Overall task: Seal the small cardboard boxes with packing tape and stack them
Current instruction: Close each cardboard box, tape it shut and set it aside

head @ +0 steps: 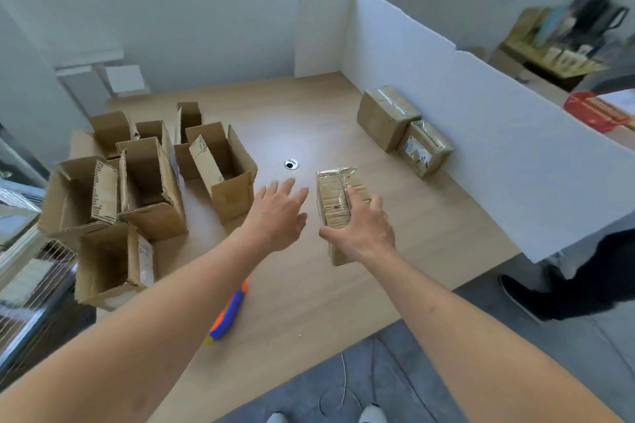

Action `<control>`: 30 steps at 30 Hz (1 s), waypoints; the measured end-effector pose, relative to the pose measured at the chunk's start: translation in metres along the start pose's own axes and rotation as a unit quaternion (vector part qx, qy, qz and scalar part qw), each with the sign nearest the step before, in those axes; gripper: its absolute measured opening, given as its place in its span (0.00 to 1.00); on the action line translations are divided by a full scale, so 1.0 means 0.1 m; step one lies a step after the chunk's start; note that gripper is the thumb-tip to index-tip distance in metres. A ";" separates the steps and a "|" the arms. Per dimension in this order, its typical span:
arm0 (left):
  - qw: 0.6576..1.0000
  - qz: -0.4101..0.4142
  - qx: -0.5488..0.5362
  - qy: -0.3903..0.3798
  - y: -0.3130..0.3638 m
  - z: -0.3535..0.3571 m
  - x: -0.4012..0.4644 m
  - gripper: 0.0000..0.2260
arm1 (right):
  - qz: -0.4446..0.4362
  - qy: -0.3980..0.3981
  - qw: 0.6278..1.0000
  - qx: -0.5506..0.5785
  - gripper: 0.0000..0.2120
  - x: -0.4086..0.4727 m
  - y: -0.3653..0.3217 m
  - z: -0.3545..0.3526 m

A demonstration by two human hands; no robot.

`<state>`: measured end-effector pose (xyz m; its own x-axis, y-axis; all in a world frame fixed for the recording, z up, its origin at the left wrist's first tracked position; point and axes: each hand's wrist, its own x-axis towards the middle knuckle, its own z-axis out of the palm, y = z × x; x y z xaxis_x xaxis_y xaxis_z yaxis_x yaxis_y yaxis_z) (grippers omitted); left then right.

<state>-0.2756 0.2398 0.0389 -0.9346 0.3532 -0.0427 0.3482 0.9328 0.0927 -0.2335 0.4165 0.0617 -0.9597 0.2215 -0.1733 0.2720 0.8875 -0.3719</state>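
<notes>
Both forearms reach forward from the bottom edge over the wooden table; an orange-and-blue tool, partly hidden under the left forearm, lies on the near edge. Right hand grips the near end of the taped box, thumb on its left side, fingers over the top. Box rests on the table just right of centre, long axis running away from the person. Left hand is open, fingers spread, holding nothing, hovering just beside the box's left face but apart from it. Two sealed boxes sit side by side, not stacked, well to the far right against the white divider; open boxes cluster at left. Judgement: stacking destination lies forward-right, so the right hand is better placed to carry; left hand seems poised to close on the near-left face.
</notes>
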 end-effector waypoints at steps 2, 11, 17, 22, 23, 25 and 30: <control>1.000 0.009 0.006 0.003 0.15 -0.11 0.05 0.27 | 0.004 0.004 1.000 -0.002 0.51 -0.03 0.12 -0.16; 0.999 0.029 0.011 0.013 1.32 -0.30 0.45 0.26 | 0.022 0.024 0.999 0.012 0.50 0.06 1.19 -0.86; 1.000 0.017 -0.019 -0.004 2.47 -0.23 0.72 0.26 | 0.021 0.014 1.000 0.011 0.50 0.21 2.30 -1.32; 0.999 0.011 -0.030 -0.011 3.26 -0.15 0.93 0.27 | 0.012 0.006 1.000 0.003 0.50 0.35 3.01 -1.62; 0.999 0.011 -0.030 -0.016 3.38 -0.14 0.97 0.27 | 0.013 0.003 1.000 0.003 0.50 0.39 3.11 -1.66; 0.999 0.009 -0.028 -0.025 3.56 -0.10 1.07 0.27 | 0.015 -0.008 1.000 0.003 0.50 0.48 3.29 -1.71; 0.999 0.003 -0.023 -0.040 3.81 0.03 1.44 0.27 | 0.016 -0.024 1.000 0.006 0.50 0.84 3.66 -1.74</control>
<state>-0.2769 0.6463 0.0650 -0.9228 0.3658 -0.1210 0.3492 0.9268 0.1384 -0.2273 0.8298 0.0696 -0.9461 0.2294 -0.2287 0.3032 0.8757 -0.3759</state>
